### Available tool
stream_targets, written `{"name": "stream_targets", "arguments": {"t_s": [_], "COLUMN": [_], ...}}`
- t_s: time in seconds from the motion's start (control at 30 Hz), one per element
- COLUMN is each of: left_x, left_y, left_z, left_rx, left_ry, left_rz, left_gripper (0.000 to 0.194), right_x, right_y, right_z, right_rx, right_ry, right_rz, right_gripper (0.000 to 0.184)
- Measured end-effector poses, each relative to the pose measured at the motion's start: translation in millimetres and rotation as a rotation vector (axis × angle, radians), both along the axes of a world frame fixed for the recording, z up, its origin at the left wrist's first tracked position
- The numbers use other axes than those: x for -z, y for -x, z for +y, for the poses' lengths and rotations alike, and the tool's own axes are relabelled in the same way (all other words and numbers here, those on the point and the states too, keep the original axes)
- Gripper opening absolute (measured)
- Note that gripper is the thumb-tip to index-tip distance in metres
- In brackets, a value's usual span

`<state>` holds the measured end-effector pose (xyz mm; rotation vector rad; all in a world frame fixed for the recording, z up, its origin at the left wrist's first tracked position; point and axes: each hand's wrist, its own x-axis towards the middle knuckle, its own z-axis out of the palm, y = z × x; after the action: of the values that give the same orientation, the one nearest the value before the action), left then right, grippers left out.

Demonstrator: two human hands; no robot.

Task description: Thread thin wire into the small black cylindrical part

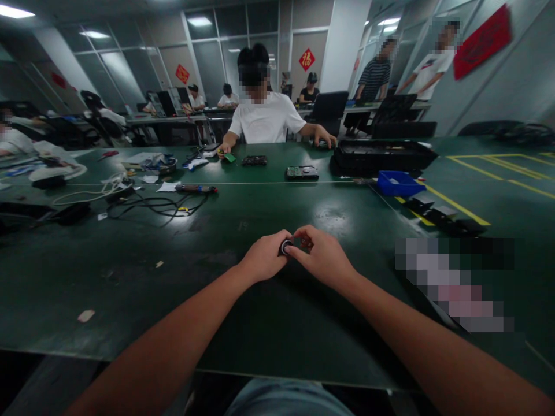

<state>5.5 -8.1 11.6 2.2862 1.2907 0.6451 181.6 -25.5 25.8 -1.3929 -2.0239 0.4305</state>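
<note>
A small round black piece with a silvery ring (285, 247) is between my hands, above the green table. My left hand (266, 257) is closed around its left side, fingers mostly hidden behind it. From the right, the thumb of my right hand (323, 254) rests against the ring. The other right fingers curl beside the piece, with a gap between them and the thumb. What kind of part it is, I cannot make out.
Across the green table (182, 312) a person in a white shirt (266, 118) handles a green circuit board (229, 157). A hard drive (302, 172), black tray (385, 155) and blue bin (399, 183) lie ahead. Black cables (160, 205) and a screwdriver-like tool (197, 189) are left; a blurred-out flat object (451, 283) is right.
</note>
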Motion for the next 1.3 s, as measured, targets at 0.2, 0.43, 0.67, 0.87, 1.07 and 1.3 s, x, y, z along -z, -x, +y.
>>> {"name": "stream_targets", "arguments": {"t_s": [0.2,0.43,0.67,0.87,1.07,1.3], "left_x": [3.1,9.4,9.3,9.0,10.6,11.3], "left_y": [0,3,5,4,4,5], "left_z": [2,8,9,9,9,10], "left_rx": [-0.054,-0.185,-0.21,-0.221,-0.215,-0.219], "left_ry": [0.023,0.013,0.024,0.024,0.025,0.002], "left_rz": [-0.034,-0.182,-0.208,-0.206,-0.22,-0.216], "left_gripper": [0.016,0.016,0.016,0.015,0.015,0.015], "right_x": [-2.6,-9.1,-7.1,-1.1,0.6,2.7], "right_y": [-3,-7,-11,-9,-9,-8], "right_z": [0,-1,-8,-8,-5,-2], "right_rx": [-0.015,-0.081,-0.049,-0.035,-0.028,-0.045], "right_ry": [-0.033,-0.184,-0.171,-0.21,-0.178,-0.135], "right_rz": [0.044,0.179,0.444,0.599,0.45,0.545], "right_gripper": [0.027,0.021,0.023,0.021,0.021,0.021]}}
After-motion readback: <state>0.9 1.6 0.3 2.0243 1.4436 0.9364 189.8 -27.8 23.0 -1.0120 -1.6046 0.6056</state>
